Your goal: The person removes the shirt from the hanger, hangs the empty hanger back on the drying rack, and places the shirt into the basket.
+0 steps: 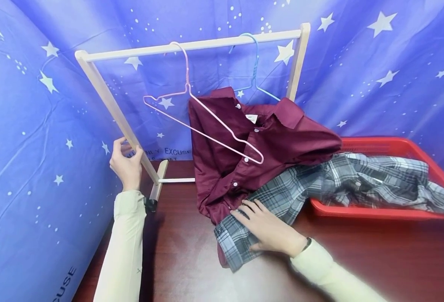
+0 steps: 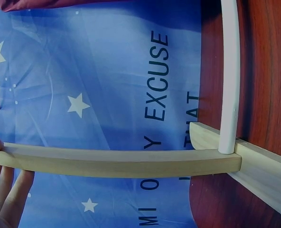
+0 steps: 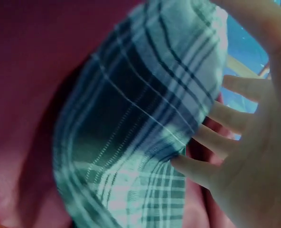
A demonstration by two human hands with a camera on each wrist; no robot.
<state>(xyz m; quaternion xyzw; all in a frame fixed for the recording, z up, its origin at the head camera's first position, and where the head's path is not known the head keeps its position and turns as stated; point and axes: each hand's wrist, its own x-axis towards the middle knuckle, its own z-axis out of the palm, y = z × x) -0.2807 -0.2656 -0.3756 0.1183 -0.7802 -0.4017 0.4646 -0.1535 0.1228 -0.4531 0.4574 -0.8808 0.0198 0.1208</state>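
Observation:
My left hand (image 1: 127,165) holds the left post (image 1: 108,100) of a wooden clothes rack, thumb on one side and fingers on the other. In the left wrist view, the fingers (image 2: 18,197) lie against the post (image 2: 121,164). A maroon button shirt (image 1: 282,147) hangs at the blue hanger (image 1: 255,71); most of that hanger is hidden. The right hand (image 1: 271,230), fingers spread and fairly straight, touches the cuff end of a grey plaid shirt (image 1: 293,184), which lies across the maroon one. Close up, fingertips (image 3: 197,171) meet the plaid sleeve (image 3: 126,123).
A bare pink hanger (image 1: 187,75) hangs from the top bar (image 1: 135,52), in front of the maroon shirt. At right, a red basket (image 1: 372,213) bears the rest of the plaid shirt. A blue star-print curtain (image 1: 376,105) stands behind the brown table (image 1: 180,256).

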